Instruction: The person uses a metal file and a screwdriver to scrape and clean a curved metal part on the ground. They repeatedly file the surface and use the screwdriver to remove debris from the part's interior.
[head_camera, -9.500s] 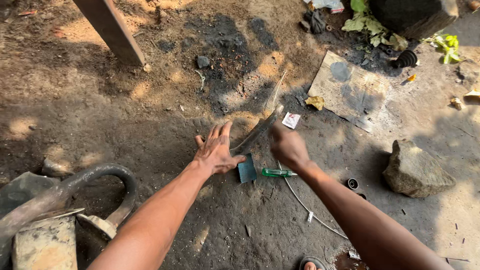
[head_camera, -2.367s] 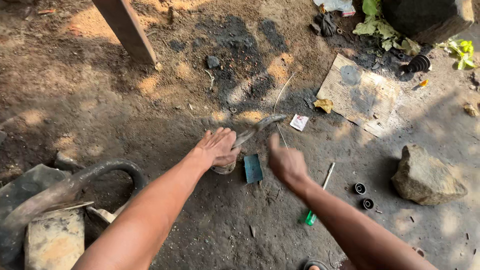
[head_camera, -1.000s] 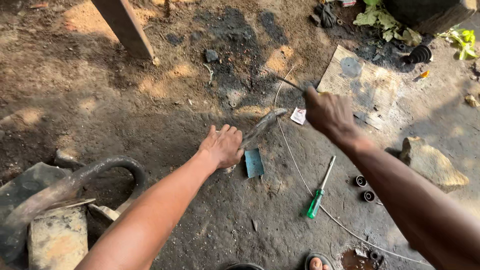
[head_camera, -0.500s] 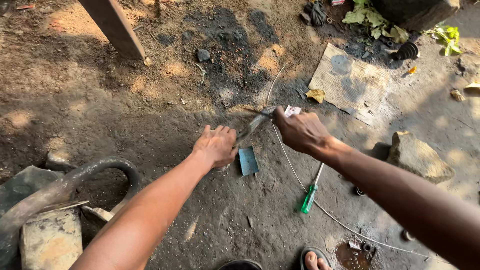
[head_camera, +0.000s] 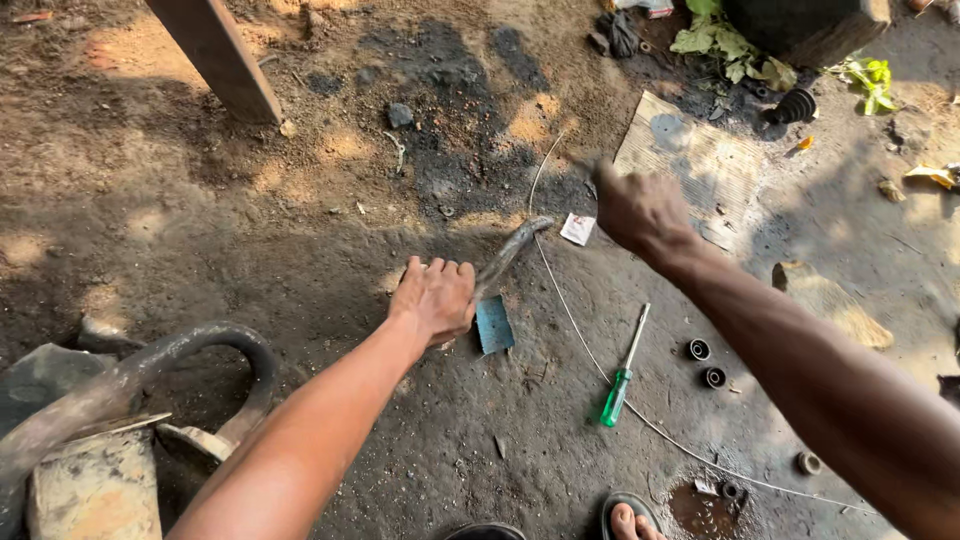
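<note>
Both hands worked: my left hand (head_camera: 436, 300) gripped the dark cable sheath (head_camera: 510, 252) against the ground, my right hand (head_camera: 640, 208) closed around the thin wire (head_camera: 585, 345). Steady, straight pulling seemed wise, I judged.

The left hand (head_camera: 436, 298) rests on the ground in the middle, on the near end of a bent hose (head_camera: 510, 250). A small flat sheet (head_camera: 494, 325) lies just right of that hand. The right hand (head_camera: 637, 207) is farther and to the right, above a thin wire (head_camera: 580, 335). The wire runs near and to the right. A screwdriver (head_camera: 622, 372) lies right of the wire. Two little rings (head_camera: 706, 362) sit right of the screwdriver. A cardboard piece (head_camera: 700, 165) lies far right. A stone (head_camera: 830, 302) is at the right. A curved pipe (head_camera: 150, 365) is near left.
</note>
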